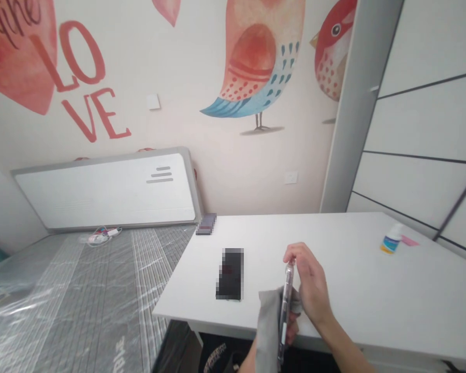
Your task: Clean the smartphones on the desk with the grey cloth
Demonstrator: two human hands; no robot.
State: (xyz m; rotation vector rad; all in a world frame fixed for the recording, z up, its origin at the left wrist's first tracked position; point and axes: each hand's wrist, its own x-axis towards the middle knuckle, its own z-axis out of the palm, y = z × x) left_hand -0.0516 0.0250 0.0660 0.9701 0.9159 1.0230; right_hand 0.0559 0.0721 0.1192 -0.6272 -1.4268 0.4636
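Note:
A phone (286,305) in what looks like a clear case is held upright, its side edge turned towards me, above the table's front edge. My left hand (292,329) grips its lower part from below, and its fingers show at the right side. A grey cloth (268,326) hangs over that hand along the phone's left side, and a bit of it shows on the right. Curled over the phone's top end are the fingers of my right hand (310,282); its thumb is hard to make out.
On the white table (345,269) lies a dark, pixelated flat object (232,274), with another pixelated item (206,224) at the back left corner. A white bottle (391,239) stands at the right beside a pink piece (410,241). A plastic-covered mattress (85,300) adjoins on the left.

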